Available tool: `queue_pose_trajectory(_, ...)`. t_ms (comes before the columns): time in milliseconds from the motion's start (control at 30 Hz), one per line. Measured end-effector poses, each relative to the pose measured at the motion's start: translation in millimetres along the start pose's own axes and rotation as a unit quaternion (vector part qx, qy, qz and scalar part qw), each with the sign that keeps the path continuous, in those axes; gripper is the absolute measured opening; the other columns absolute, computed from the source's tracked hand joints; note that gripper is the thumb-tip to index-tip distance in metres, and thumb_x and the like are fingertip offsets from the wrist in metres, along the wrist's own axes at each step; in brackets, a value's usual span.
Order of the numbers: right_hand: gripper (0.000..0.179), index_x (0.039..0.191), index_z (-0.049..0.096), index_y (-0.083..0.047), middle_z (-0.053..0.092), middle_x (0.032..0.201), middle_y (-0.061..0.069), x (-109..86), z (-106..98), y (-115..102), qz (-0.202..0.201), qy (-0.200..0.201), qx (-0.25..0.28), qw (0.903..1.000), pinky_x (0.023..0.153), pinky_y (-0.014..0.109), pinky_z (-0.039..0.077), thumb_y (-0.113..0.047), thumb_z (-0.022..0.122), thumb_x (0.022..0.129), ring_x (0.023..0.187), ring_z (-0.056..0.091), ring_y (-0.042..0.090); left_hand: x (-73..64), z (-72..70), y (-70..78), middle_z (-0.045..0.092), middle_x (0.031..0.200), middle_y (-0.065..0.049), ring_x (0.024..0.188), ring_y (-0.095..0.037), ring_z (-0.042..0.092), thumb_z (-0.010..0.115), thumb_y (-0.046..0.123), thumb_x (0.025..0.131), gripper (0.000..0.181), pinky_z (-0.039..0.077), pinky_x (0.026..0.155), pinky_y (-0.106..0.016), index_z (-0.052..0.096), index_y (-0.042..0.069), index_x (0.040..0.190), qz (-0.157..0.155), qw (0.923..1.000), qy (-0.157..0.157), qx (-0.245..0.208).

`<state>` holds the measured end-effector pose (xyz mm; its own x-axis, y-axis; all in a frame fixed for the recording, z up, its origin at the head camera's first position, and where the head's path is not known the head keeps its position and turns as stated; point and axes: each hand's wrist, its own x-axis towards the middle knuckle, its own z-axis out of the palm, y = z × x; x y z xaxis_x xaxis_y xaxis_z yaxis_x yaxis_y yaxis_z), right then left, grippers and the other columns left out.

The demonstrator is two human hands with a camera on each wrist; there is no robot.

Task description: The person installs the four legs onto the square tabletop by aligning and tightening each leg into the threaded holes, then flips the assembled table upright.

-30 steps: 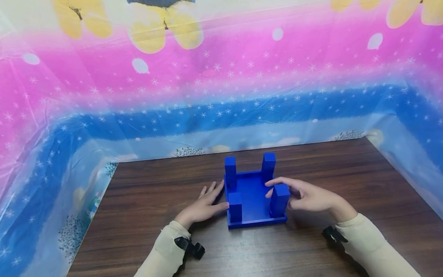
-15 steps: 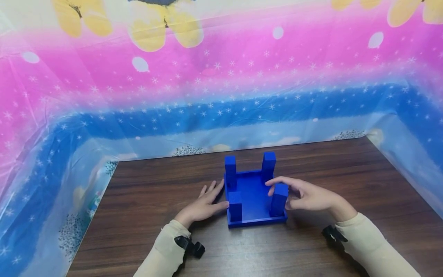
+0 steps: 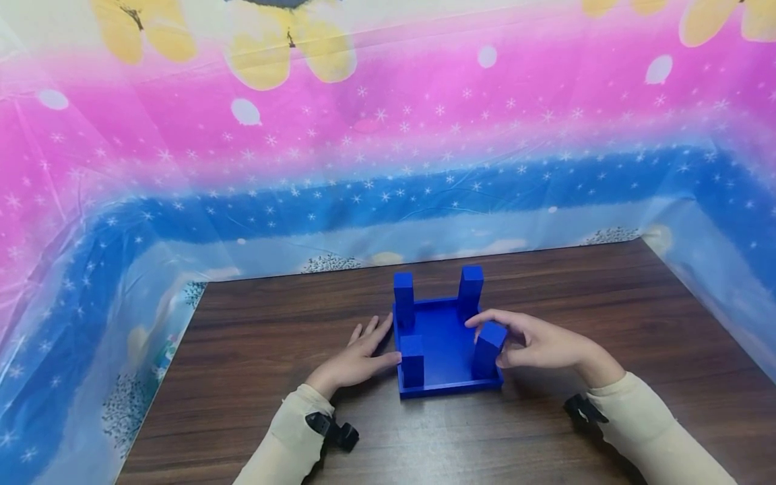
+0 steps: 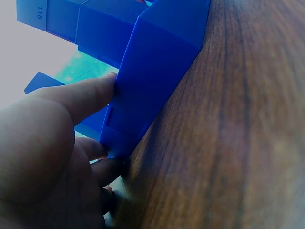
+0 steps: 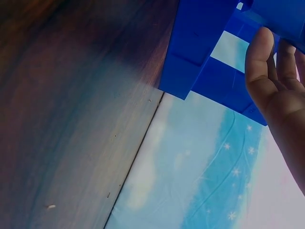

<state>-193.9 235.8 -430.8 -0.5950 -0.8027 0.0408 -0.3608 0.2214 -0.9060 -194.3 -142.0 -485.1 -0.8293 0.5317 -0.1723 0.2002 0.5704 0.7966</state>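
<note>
A blue square tray-like base [image 3: 444, 353] with a low rim lies on the table, with an upright blue block leg at each corner. My right hand [image 3: 541, 342] holds the near right leg [image 3: 487, 356] between thumb and fingers; this leg leans slightly and is turned against the base. My left hand [image 3: 356, 364] rests along the base's left side, fingers spread. In the left wrist view, its thumb touches the blue side wall [image 4: 147, 71], near a leg marked "118" [image 4: 40, 13]. In the right wrist view, the held leg [image 5: 286, 21] shows only partly above the fingers.
The dark wood-grain table [image 3: 279, 323] extends on both sides of the base. A printed pink and blue cloth [image 3: 388, 162] hangs behind the table and along its sides. Black wrist cameras [image 3: 333, 432] sit on both cream sleeves.
The near right leg has turned in my right hand, and its top has shifted slightly. My right thumb has moved a little left around it. The left hand and base stay put.
</note>
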Motion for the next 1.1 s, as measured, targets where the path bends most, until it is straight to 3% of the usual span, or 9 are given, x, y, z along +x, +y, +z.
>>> queue_pose_trajectory(167,0.058,0.151,0.050,-0.007,0.045,0.152,0.030,-0.3,-0.3,0.4,0.020,0.013,-0.030,0.9993,0.056,0.025,0.044,-0.005,0.073,0.097,0.057,0.037,0.005,-0.6,-0.4,0.6,0.011,0.177,-0.004,0.162,-0.030,-0.012,0.060,0.051,0.106,0.086,-0.007,0.127,-0.061,0.014,0.017,0.171,-0.004,1.0000,-0.001,0.000)
queue_pose_trajectory(300,0.057,0.149,0.053,-0.010,0.048,0.154,0.022,-0.4,-0.3,0.9,0.021,0.018,-0.044,0.9986,0.061,0.027,0.046,-0.009,0.075,0.097,0.075,0.049,0.009,-0.5,-0.2,0.5,0.011,0.177,-0.005,0.162,-0.031,-0.012,0.060,0.051,0.106,0.086,-0.006,0.126,-0.062,0.014,0.018,0.171,-0.006,1.0000,0.000,0.001)
queue_pose_trajectory(400,0.057,0.149,0.052,-0.008,0.049,0.154,0.020,-0.3,0.2,1.4,0.028,0.020,-0.046,0.9984,0.060,0.027,0.047,-0.012,0.075,0.097,0.075,0.049,0.008,-0.4,0.3,-0.1,0.011,0.177,-0.004,0.161,-0.032,-0.012,0.060,0.052,0.106,0.086,-0.005,0.126,-0.064,0.015,0.019,0.171,-0.009,1.0000,0.002,0.000)
queue_pose_trajectory(433,0.057,0.149,0.052,-0.006,0.049,0.154,0.020,-0.1,0.3,1.8,0.031,0.020,-0.045,0.9983,0.058,0.026,0.045,-0.012,0.076,0.097,0.067,0.044,0.007,-0.5,0.4,-0.1,0.011,0.177,-0.004,0.161,-0.032,-0.012,0.060,0.052,0.106,0.086,-0.005,0.126,-0.065,0.015,0.019,0.171,-0.011,0.9999,0.002,-0.001)
queue_pose_trajectory(567,0.058,0.149,0.052,-0.005,0.050,0.153,0.018,0.2,1.0,2.8,0.038,0.025,-0.057,0.9974,0.059,0.027,0.045,-0.016,0.076,0.097,0.071,0.045,0.005,-0.6,0.3,0.7,0.011,0.177,-0.004,0.161,-0.033,-0.013,0.060,0.052,0.105,0.086,-0.005,0.126,-0.065,0.015,0.019,0.171,-0.013,0.9999,0.002,-0.002)
queue_pose_trajectory(700,0.058,0.149,0.053,-0.006,0.052,0.153,0.014,0.2,1.8,3.0,0.042,0.029,-0.068,0.9964,0.065,0.029,0.046,-0.019,0.077,0.097,0.092,0.053,0.011,-0.8,0.0,1.8,0.012,0.177,-0.004,0.161,-0.032,-0.012,0.060,0.052,0.105,0.086,-0.006,0.126,-0.063,0.016,0.019,0.171,-0.012,0.9999,0.004,0.003)
queue_pose_trajectory(900,0.060,0.149,0.054,-0.008,0.052,0.154,0.011,0.0,2.3,1.5,0.048,0.034,-0.069,0.9959,0.081,0.033,0.049,-0.021,0.079,0.096,0.120,0.051,0.021,-0.8,-0.2,1.2,0.012,0.177,-0.005,0.162,-0.033,-0.010,0.060,0.054,0.105,0.088,-0.004,0.126,-0.063,0.015,0.018,0.171,-0.007,0.9999,0.004,0.006)
queue_pose_trajectory(1033,0.062,0.150,0.053,-0.008,0.053,0.152,0.013,0.0,1.5,1.5,0.042,0.032,-0.063,0.9966,0.093,0.036,0.050,-0.020,0.080,0.096,0.131,0.050,0.018,-1.6,-0.3,1.8,0.011,0.177,-0.008,0.161,-0.037,-0.010,0.061,0.055,0.104,0.089,-0.002,0.125,-0.066,0.015,0.017,0.171,-0.006,1.0000,0.005,0.003)
queue_pose_trajectory(1100,0.063,0.152,0.052,-0.009,0.057,0.147,0.016,0.2,0.7,1.8,0.031,0.026,-0.057,0.9976,0.089,0.034,0.052,-0.017,0.079,0.096,0.122,0.054,0.012,-1.6,-0.6,2.2,0.010,0.177,-0.007,0.161,-0.035,-0.011,0.061,0.055,0.104,0.089,-0.003,0.126,-0.065,0.014,0.018,0.171,-0.008,1.0000,0.003,0.003)
